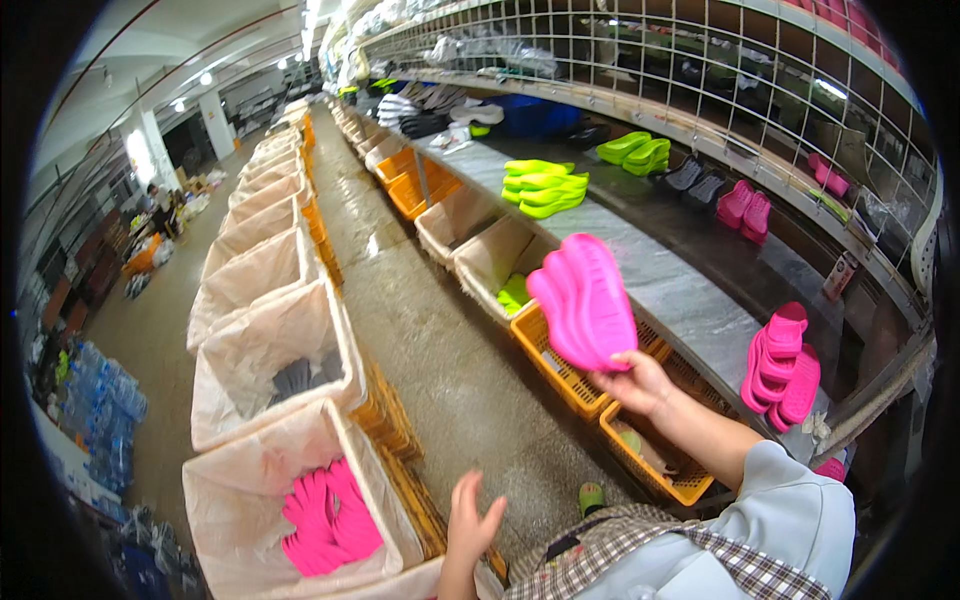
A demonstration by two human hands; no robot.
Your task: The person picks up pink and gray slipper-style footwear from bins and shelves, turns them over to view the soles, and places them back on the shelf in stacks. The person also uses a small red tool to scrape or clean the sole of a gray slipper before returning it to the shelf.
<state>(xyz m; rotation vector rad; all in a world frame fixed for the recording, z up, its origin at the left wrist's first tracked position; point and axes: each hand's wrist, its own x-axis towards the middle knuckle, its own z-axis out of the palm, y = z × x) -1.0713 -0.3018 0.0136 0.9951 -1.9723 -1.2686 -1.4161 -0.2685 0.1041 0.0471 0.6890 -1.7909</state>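
Note:
My right hand (637, 384) grips a stack of bright pink foam shoe soles (585, 300) by one end, raised between the bench and the aisle. Lower down, my left hand (472, 522) has its fingers spread and holds nothing. It is beside a cloth-lined bin (232, 500) in which more pink soles (333, 518) lie in a heap. On the bench to the right is a small pile of pink slippers (782, 368). Farther along the bench rests a stack of neon yellow soles (545, 188).
Cloth-lined bins (250, 260) line the aisle's left side. Yellow crates (655, 470) and more bins stand under the grey bench (690, 310). Wire mesh (640, 50) rises behind it. Green shoes (636, 152) and pink clogs (743, 210) sit on the bench's back part.

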